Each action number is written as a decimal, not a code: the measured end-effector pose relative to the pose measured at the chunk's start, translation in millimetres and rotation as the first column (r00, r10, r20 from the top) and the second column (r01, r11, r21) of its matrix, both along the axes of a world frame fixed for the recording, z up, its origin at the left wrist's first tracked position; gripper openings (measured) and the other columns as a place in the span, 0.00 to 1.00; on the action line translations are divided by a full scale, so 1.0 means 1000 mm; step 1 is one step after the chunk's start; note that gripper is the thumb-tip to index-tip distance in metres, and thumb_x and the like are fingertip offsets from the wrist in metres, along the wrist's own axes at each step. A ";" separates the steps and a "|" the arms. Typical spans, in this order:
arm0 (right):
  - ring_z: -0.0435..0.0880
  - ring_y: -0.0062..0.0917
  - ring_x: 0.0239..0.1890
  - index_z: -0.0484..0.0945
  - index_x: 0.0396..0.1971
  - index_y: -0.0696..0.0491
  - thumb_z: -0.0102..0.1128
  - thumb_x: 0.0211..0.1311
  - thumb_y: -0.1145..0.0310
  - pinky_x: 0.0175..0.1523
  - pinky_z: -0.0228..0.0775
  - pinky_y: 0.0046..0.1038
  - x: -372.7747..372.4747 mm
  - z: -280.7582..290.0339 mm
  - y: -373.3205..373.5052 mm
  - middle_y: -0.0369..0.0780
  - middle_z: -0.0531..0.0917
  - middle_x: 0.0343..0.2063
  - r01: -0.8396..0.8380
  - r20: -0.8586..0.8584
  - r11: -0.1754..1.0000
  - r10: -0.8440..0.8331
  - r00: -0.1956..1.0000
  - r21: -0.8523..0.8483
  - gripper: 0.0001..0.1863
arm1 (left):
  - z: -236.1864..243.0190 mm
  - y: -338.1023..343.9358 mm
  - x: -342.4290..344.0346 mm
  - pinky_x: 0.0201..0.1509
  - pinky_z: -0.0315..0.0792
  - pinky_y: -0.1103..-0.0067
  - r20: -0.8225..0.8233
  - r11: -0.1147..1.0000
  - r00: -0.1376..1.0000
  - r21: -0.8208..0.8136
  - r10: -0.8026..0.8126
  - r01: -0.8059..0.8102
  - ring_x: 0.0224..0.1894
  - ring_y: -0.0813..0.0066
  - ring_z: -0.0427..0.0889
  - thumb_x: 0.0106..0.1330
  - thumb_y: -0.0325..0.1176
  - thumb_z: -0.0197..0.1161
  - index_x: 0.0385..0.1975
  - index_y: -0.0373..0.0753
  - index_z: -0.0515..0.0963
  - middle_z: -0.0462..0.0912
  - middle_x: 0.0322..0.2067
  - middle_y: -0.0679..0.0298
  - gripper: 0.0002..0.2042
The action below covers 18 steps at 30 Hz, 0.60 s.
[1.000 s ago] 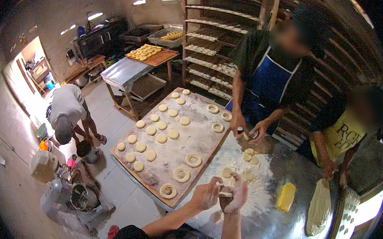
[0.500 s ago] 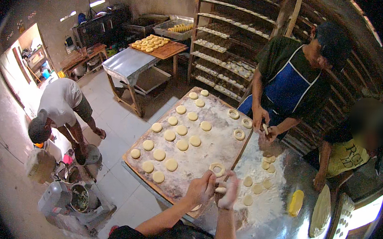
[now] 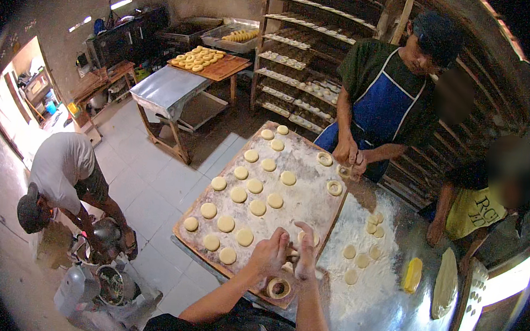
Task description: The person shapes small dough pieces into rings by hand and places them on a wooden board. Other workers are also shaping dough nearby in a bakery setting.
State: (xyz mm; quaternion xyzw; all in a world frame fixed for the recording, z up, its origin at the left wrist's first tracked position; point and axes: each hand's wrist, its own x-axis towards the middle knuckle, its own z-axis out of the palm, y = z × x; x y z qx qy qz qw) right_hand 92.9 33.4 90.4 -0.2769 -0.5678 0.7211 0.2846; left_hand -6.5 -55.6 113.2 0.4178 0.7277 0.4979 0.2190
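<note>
My left hand (image 3: 270, 253) is closed on a small dough ring (image 3: 292, 252), its fingers bunched at the near edge of a floured wooden board (image 3: 305, 162). Against the ring's other side is my right hand (image 3: 305, 263), fingers pointing up, so the ring sits between both hands and is partly hidden. Just behind the right hand, another dough ring (image 3: 313, 235) shows in part. A wider dough ring (image 3: 279, 287) lies on the board below my hands. Several flat round dough pieces (image 3: 238, 194) cover the board's left and middle.
Opposite, a co-worker in a blue apron (image 3: 383, 106) handles a dough ring at the board's far right corner. The floured metal table (image 3: 392, 199) holds dough discs, a yellow block (image 3: 413, 274) and a long dough sheet (image 3: 445, 286). Another person bends over pots (image 3: 106, 234) at left.
The view has shifted slightly. The wider ring near my wrists has come into fuller view. My right hand's fingers now point up beside the held ring. The bending person's hands have moved to the pots.
</note>
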 end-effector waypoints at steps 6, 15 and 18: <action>0.68 0.40 0.64 0.57 0.69 0.53 0.48 0.71 0.44 0.68 0.58 0.39 -0.030 0.001 0.014 0.49 0.70 0.61 -0.011 0.460 0.930 -0.171 0.871 0.367 0.36 | 0.000 0.017 -0.033 0.39 0.72 0.52 -0.484 0.928 0.875 -0.313 0.028 -0.203 0.38 0.41 0.80 0.74 0.45 0.50 0.54 0.34 0.69 0.74 0.44 0.44 0.20; 0.79 0.47 0.53 0.58 0.70 0.52 0.59 0.61 0.48 0.57 0.70 0.53 -0.023 0.017 -0.011 0.51 0.78 0.51 -0.581 0.728 0.442 -0.471 0.497 0.683 0.42 | -0.044 -0.011 -0.049 0.53 0.65 0.54 -0.525 0.798 0.842 -0.556 -0.123 -0.230 0.51 0.47 0.74 0.61 0.33 0.59 0.60 0.36 0.68 0.73 0.47 0.46 0.25; 0.80 0.46 0.52 0.58 0.70 0.46 0.57 0.62 0.47 0.56 0.72 0.52 -0.008 0.016 -0.012 0.49 0.79 0.50 -0.616 0.812 0.528 -0.375 0.448 0.584 0.39 | -0.041 -0.011 -0.040 0.49 0.66 0.54 -0.550 0.793 0.824 -0.559 -0.137 -0.241 0.52 0.48 0.73 0.58 0.28 0.61 0.62 0.37 0.66 0.72 0.48 0.46 0.28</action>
